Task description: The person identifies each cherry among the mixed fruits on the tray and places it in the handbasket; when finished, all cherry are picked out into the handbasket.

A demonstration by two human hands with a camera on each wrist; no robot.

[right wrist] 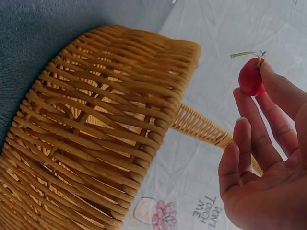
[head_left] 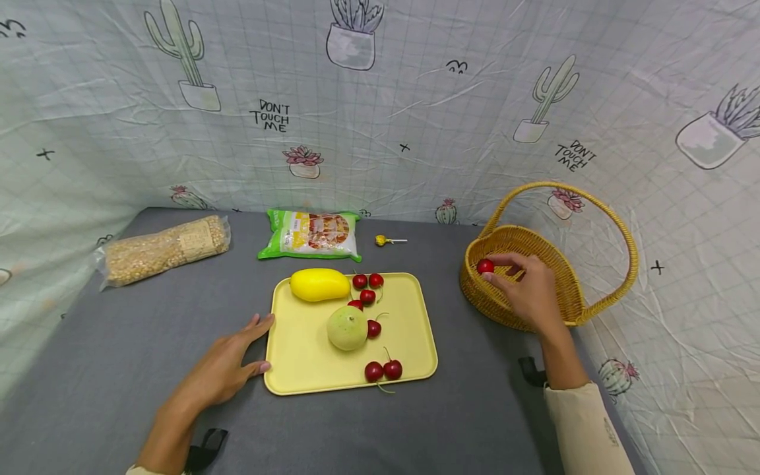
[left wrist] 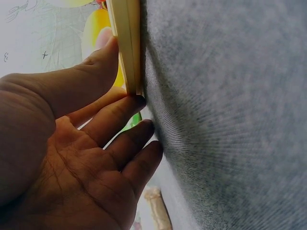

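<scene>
Over the wicker basket, my right hand pinches a red cherry between thumb and fingertips. The right wrist view shows this cherry with its green stem, held apart from the basket's rim. At the left edge of the yellow tray, my left hand touches the rim with spread thumb and fingers. On the tray lie a yellow mango, a round pale-green fruit and several cherries; the green fruit partly covers one cherry.
Behind the tray lie a green-and-white food packet and a yellow-wrapped lollipop. A clear bag of pale yellow kernels sits at the back left. The basket's tall handle arches up. A patterned cloth stands behind the grey table.
</scene>
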